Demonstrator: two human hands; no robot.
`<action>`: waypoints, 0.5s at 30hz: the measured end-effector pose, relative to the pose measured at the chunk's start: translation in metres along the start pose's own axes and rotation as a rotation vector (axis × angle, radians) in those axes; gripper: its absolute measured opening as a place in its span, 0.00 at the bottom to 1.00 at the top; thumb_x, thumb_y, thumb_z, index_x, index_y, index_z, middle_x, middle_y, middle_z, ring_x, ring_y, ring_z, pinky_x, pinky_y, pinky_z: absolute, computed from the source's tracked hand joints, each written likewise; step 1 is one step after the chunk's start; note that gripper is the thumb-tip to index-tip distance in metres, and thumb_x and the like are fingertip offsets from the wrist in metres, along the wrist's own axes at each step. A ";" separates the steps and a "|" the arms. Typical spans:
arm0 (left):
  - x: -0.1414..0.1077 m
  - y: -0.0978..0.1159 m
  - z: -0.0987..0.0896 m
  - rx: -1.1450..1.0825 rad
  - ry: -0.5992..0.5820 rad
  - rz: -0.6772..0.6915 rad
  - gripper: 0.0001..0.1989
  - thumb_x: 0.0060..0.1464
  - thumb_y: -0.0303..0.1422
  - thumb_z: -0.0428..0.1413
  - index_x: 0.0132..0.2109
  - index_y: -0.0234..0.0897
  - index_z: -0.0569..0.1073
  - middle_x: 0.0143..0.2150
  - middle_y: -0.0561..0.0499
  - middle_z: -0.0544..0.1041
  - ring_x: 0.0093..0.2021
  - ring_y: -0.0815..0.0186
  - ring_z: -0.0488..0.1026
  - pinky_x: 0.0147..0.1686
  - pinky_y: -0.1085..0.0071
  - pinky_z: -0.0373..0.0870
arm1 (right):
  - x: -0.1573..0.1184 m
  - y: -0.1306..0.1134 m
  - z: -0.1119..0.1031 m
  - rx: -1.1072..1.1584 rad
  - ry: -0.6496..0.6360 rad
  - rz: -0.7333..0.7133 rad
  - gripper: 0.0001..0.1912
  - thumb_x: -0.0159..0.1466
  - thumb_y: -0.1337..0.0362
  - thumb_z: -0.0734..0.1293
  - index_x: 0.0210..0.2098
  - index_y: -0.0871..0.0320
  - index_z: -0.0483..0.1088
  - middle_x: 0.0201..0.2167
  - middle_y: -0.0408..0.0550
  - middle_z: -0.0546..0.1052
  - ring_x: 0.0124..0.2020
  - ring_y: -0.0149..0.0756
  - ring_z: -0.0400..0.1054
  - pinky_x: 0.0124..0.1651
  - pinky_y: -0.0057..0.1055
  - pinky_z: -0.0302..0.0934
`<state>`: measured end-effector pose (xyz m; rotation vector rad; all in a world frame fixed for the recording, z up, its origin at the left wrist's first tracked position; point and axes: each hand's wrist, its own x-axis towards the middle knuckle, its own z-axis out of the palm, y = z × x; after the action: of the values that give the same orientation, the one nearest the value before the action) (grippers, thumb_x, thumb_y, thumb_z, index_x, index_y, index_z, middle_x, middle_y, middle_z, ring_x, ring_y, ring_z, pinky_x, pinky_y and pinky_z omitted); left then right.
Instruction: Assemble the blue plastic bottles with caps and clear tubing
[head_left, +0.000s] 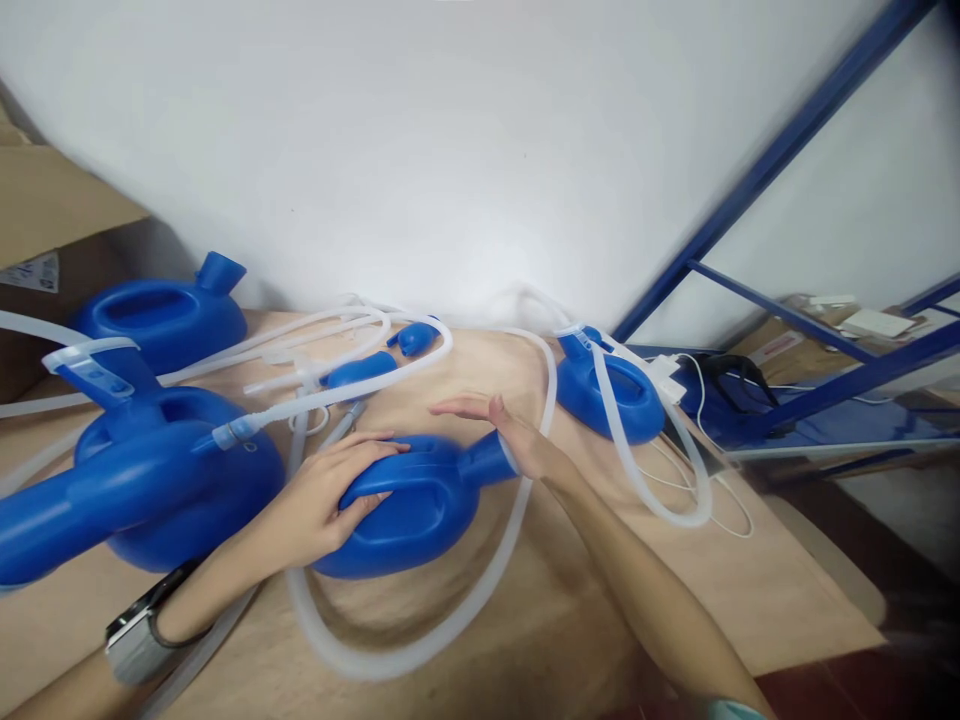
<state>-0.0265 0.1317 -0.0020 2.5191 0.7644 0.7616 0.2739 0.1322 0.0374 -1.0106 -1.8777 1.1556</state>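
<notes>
A blue plastic urinal bottle (pixel 435 535) lies on its side on the table before me, its neck pointing right. My left hand (pixel 341 495) is wrapped round its handle, thumb through the opening. The palm of my right hand (pixel 517 440) is at the bottle's mouth, its fingers stretched out to the left; the palm hides the mouth. A translucent white hose (pixel 420 655) loops in front of the bottle and up behind my right wrist. To the left, close to my left forearm, are another blue urinal bottle (pixel 187 480) and a wide blue tube-shaped part (pixel 67 500).
Another blue bottle (pixel 165 320) stands by a cardboard box (pixel 67 200) at back left. Smaller blue parts (pixel 364 372) and coiled hoses lie behind. A capped bottle with hose (pixel 615 400) sits right, near white cables and a blue metal frame (pixel 780 150). The table (pixel 810 600) ends at right.
</notes>
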 end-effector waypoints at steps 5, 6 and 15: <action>0.001 0.000 0.002 -0.005 0.012 0.000 0.19 0.70 0.35 0.54 0.65 0.42 0.71 0.64 0.45 0.79 0.66 0.50 0.74 0.64 0.51 0.75 | 0.001 -0.006 0.003 0.113 0.030 0.108 0.40 0.72 0.30 0.51 0.58 0.48 0.80 0.61 0.50 0.79 0.66 0.48 0.69 0.72 0.53 0.58; 0.001 0.000 0.003 -0.005 0.012 -0.005 0.19 0.70 0.35 0.54 0.65 0.42 0.71 0.64 0.45 0.79 0.66 0.50 0.74 0.64 0.50 0.75 | 0.001 -0.007 0.004 0.136 0.058 0.156 0.39 0.71 0.30 0.53 0.57 0.48 0.80 0.59 0.51 0.80 0.65 0.49 0.70 0.71 0.53 0.59; -0.001 0.002 0.004 -0.031 0.024 -0.047 0.20 0.69 0.36 0.55 0.65 0.42 0.72 0.63 0.44 0.79 0.66 0.49 0.74 0.65 0.48 0.74 | 0.005 0.010 0.013 0.329 0.285 0.454 0.42 0.66 0.26 0.58 0.46 0.56 0.82 0.39 0.54 0.82 0.48 0.49 0.77 0.56 0.45 0.70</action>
<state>-0.0245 0.1288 -0.0050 2.4598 0.8112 0.7832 0.2633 0.1344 0.0248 -1.3641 -1.2182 1.4306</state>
